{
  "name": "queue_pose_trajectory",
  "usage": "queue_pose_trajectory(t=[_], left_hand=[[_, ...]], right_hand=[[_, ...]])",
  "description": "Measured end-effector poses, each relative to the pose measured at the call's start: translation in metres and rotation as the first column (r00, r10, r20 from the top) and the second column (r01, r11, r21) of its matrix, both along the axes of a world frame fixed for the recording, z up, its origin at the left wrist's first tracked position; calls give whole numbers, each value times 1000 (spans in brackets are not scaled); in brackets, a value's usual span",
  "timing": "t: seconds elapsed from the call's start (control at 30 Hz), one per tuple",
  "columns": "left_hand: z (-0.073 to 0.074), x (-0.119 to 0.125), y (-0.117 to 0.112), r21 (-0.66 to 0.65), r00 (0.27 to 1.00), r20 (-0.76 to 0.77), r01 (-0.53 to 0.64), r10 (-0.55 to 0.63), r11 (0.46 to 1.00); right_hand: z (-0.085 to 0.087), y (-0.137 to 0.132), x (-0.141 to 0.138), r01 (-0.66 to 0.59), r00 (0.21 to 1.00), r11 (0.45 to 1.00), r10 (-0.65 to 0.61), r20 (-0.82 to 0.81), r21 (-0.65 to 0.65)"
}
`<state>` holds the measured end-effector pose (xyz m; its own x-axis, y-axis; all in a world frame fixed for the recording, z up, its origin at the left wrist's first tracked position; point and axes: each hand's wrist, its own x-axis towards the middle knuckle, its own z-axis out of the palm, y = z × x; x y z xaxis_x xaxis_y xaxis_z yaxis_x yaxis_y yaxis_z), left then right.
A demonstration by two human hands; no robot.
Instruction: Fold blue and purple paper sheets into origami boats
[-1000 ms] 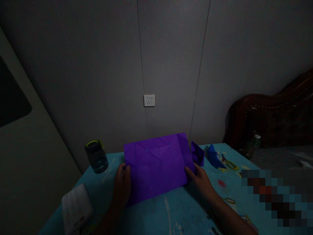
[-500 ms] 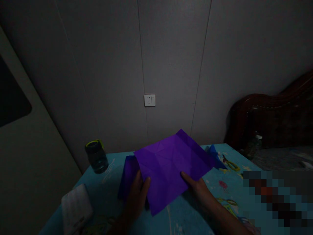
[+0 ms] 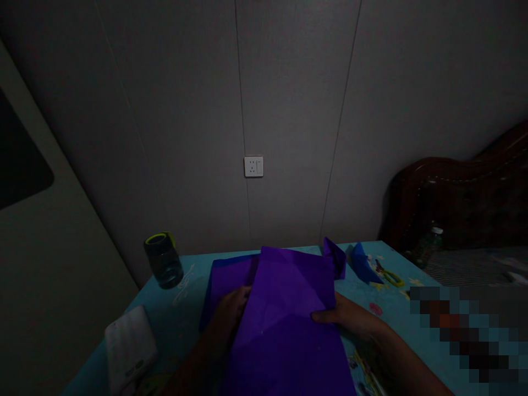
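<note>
Dim grey wall [image 3: 289, 110] rose behind the blue bench [image 3: 185, 324]. Right of the jar [image 3: 163, 261], both hands gripped the purple sheet [image 3: 284, 319]: left hand [image 3: 229, 316] underneath, right hand [image 3: 350, 319] pinching its edge.

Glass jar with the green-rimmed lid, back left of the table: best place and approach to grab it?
Probably wrap the grip around the glass jar's round body, below the green lid. It stands upright and clear of the purple paper, so come in level from the near side, where open table lies in front.
</note>
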<state>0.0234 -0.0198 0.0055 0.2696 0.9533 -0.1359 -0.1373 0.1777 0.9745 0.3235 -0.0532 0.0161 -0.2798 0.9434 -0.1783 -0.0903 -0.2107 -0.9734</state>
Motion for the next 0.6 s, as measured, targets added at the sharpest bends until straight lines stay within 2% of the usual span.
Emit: queue_pose_trajectory(t=[0.1,0.2,0.33,0.43,0.5,0.6], left_hand=[[2,2,-5,79,991,-94,103,-95,992],[1,5,-6,61,984,-43,178,-175,982],[-4,6,-4,2,998,28,54,-54,999],[-9,5,-3,-27,997,70,-32,34,999],[-9,4,-3,-36,993,100,-56,59,998],[-3,4,-7,-34,996,70,-62,64,998]], right_hand=[[-3,3,-5,-26,1000,1000,26,12,-3],[0,7,-11,27,999,998,-26,-25,49],[4,8,-18,91,992,987,-77,-100,135],[2,8,-19,139,983,983,-121,-139,123],[-2,10,-16,175,976,980,-159,-150,98],[-8,18,-8,254,964,956,-237,-122,149]])
